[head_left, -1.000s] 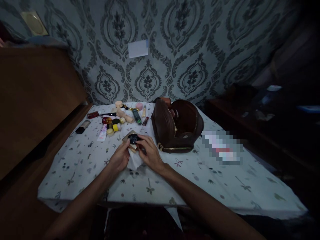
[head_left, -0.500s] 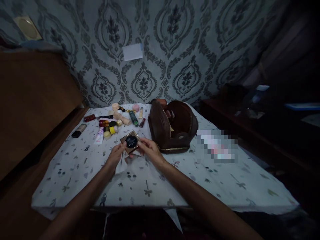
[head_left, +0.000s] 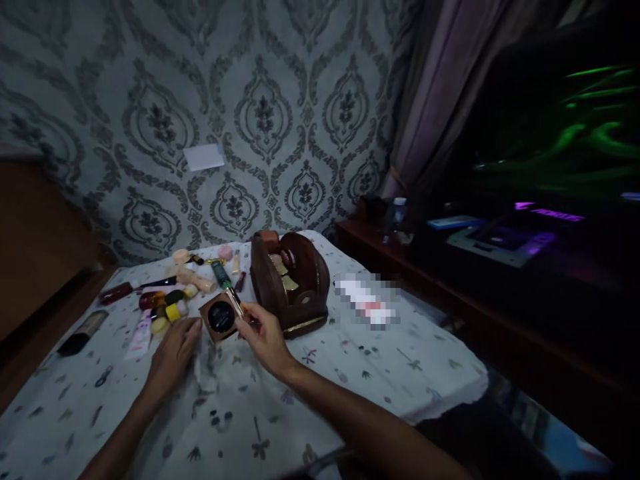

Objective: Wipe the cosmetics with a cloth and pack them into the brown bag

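Observation:
My right hand (head_left: pixel 265 337) pinches the right edge of a square gold compact (head_left: pixel 221 318) with a round black centre, tilted toward me above the table. Left of the compact is my left hand (head_left: pixel 175 350), its fingers curled and partly hidden, apart from the compact's edge. A crumpled white tissue (head_left: pixel 206 375) hangs at that hand's right side and seems held in it; it blends with the cloth. Just behind my right hand stands a brown cosmetic bag (head_left: pixel 300 310), open, with a few items inside.
Several cosmetics lie back left, among them a white-pink tube (head_left: pixel 140 335), a green tube (head_left: pixel 221 274) and a dark-capped bottle (head_left: pixel 83 333). A blurred flat item (head_left: pixel 367 303) lies right of the bag on the patterned tablecloth (head_left: pixel 260 427). A dark desk holds a clear bottle (head_left: pixel 397 215).
The view has swung right, bringing a lit dark screen into sight. My left hand has let go of the compact, which my right hand alone now holds.

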A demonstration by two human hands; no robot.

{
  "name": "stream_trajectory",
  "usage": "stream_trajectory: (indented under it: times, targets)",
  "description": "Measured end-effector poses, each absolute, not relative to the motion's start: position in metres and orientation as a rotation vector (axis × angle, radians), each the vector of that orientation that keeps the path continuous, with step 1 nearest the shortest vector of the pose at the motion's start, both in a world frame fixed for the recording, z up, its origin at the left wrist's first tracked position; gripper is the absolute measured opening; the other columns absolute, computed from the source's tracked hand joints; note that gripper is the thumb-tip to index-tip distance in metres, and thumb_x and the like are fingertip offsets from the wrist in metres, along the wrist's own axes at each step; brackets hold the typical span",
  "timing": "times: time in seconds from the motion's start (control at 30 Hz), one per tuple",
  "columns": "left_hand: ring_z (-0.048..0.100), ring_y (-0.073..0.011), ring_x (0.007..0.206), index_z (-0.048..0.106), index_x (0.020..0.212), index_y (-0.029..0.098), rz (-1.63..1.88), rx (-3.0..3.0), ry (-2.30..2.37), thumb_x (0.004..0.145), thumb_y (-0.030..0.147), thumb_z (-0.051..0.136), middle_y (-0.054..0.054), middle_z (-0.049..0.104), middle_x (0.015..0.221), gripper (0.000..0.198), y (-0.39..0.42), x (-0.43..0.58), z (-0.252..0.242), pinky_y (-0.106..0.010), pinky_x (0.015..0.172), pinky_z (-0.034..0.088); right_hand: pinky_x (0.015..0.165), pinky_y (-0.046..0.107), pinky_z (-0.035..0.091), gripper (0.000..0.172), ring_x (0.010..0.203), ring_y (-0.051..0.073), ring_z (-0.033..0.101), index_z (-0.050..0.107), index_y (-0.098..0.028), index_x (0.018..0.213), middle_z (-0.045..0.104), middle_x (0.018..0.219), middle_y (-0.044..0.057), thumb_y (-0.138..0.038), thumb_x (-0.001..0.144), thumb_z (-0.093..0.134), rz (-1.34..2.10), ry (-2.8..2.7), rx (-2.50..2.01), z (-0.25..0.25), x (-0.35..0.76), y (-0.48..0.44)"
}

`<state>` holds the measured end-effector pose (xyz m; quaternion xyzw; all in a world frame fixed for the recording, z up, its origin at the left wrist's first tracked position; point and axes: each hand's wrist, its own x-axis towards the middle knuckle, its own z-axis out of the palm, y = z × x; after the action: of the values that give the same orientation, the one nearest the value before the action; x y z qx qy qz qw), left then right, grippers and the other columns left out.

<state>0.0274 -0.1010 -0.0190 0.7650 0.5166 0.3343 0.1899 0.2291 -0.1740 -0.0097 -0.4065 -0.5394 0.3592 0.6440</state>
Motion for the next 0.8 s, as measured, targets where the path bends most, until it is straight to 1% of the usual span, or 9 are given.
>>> stream_trajectory:
  times: [0.07,0.13,0.3,0.4,0.43,0.5,0.6,0.7,0.8]
  targets:
    - [0.059,-0.0316,0.113,0.064,0.109,0.017,0.987,2.259,1.448,0.089,0.064,0.037,-0.013,0.066,0.114,0.058,-0.093,0.028,-0.022,-0.048,0.099,0.046,0.065,0.024,0.048,0.028,0.07,0.013,0.056,0.064,-0.016,0.105,0.061,0.08,0.001,-0.035,0.086,0.059,0.776,-1.221,-0.922,0.002,0.236,-0.18]
    - [0.057,-0.0315,0.116,0.06,0.116,0.017,1.016,2.323,1.409,0.092,0.061,0.036,-0.014,0.064,0.119,0.056,-0.091,0.036,-0.021,-0.051,0.1,0.045,0.071,0.026,0.05,0.03,0.076,0.015,0.059,0.064,-0.016,0.11,0.065,0.086,0.002,-0.035,0.086,0.059,0.706,-1.217,-0.926,0.014,0.246,-0.185]
    - [0.052,-0.029,0.125,0.052,0.13,0.021,1.12,2.569,1.125,0.097,0.046,0.041,-0.012,0.057,0.131,0.043,-0.105,0.079,-0.003,-0.05,0.106,0.042,0.08,0.029,0.052,0.037,0.091,0.018,0.064,0.062,-0.017,0.119,0.069,0.104,0.007,-0.038,0.088,0.059,0.491,-1.223,-0.998,0.044,0.292,-0.19]
    - [0.043,-0.0284,0.136,0.043,0.141,0.024,1.137,2.781,0.904,0.099,0.036,0.044,-0.013,0.047,0.144,0.044,-0.117,0.11,0.011,-0.049,0.11,0.039,0.078,0.029,0.052,0.036,0.089,0.019,0.064,0.062,-0.017,0.119,0.069,0.105,0.007,-0.037,0.088,0.058,0.347,-1.256,-1.104,0.062,0.329,-0.186]
    - [0.039,-0.0284,0.139,0.04,0.144,0.024,1.151,2.848,0.814,0.099,0.033,0.045,-0.013,0.044,0.147,0.046,-0.12,0.12,0.014,-0.048,0.111,0.038,0.077,0.03,0.052,0.037,0.086,0.018,0.064,0.061,-0.017,0.12,0.069,0.101,0.007,-0.037,0.088,0.058,0.282,-1.275,-1.159,0.067,0.341,-0.184]
    - [0.033,-0.0286,0.143,0.035,0.147,0.024,1.167,2.965,0.655,0.098,0.03,0.047,-0.014,0.041,0.15,0.051,-0.125,0.136,0.017,-0.049,0.113,0.036,0.072,0.03,0.05,0.046,0.075,0.018,0.062,0.054,-0.017,0.13,0.067,0.084,0.003,-0.035,0.087,0.057,0.148,-1.309,-1.283,0.077,0.361,-0.181]
    - [0.03,-0.0299,0.145,0.037,0.146,0.021,1.132,3.103,0.538,0.097,0.027,0.048,-0.015,0.041,0.151,0.051,-0.128,0.152,0.014,-0.052,0.114,0.033,0.066,0.028,0.047,0.05,0.065,0.016,0.059,0.051,-0.016,0.134,0.063,0.07,-0.001,-0.03,0.087,0.055,0.017,-1.386,-1.446,0.086,0.381,-0.177]
    - [0.031,-0.0313,0.144,0.042,0.144,0.019,1.124,3.16,0.546,0.097,0.025,0.049,-0.016,0.042,0.151,0.048,-0.128,0.158,0.005,-0.053,0.112,0.035,0.063,0.025,0.044,0.049,0.058,0.014,0.056,0.053,-0.017,0.135,0.064,0.069,-0.002,-0.026,0.086,0.054,-0.053,-1.463,-1.553,0.092,0.39,-0.173]
    - [0.031,-0.0332,0.144,0.044,0.142,0.018,1.183,3.174,0.568,0.095,0.021,0.051,-0.018,0.042,0.15,0.047,-0.126,0.159,-0.004,-0.052,0.109,0.037,0.065,0.025,0.044,0.047,0.061,0.015,0.058,0.056,-0.017,0.133,0.067,0.072,-0.001,-0.024,0.086,0.054,-0.078,-1.525,-1.583,0.092,0.395,-0.167]
